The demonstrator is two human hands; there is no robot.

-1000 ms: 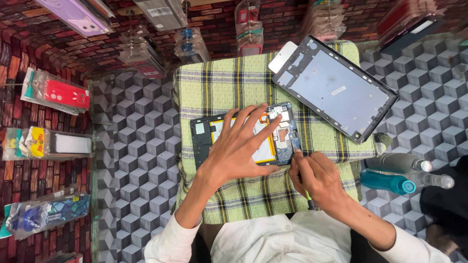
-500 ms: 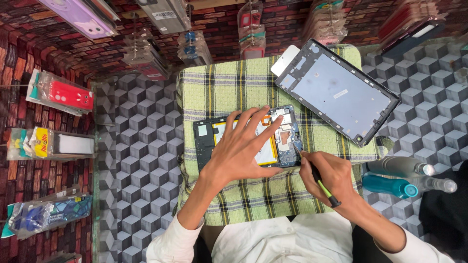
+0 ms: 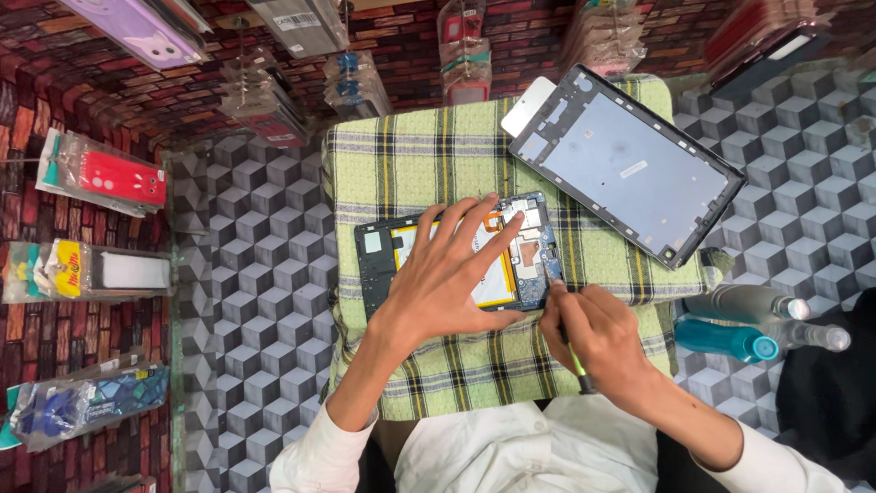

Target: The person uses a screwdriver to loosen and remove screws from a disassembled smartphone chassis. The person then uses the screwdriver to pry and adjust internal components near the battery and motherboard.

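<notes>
An opened tablet (image 3: 383,260) lies on a green plaid cloth (image 3: 438,155), its yellow battery and blue circuit board exposed. My left hand (image 3: 452,278) is spread flat over the battery and holds the tablet down. My right hand (image 3: 593,333) grips a thin screwdriver (image 3: 573,351) with a green and black handle, its tip at the lower right corner of the circuit board. The tablet's removed grey back panel (image 3: 630,164) rests tilted at the cloth's upper right.
Two bottles, one teal (image 3: 725,340) and one clear (image 3: 757,301), lie to the right of the cloth. Packaged phone cases (image 3: 109,178) and accessories (image 3: 87,274) hang at the left and along the top. A cube-patterned surface (image 3: 265,274) surrounds the cloth.
My right hand has shifted slightly, bringing the screwdriver tip up against the circuit board's lower right corner. My left hand stays pressed on the tablet.
</notes>
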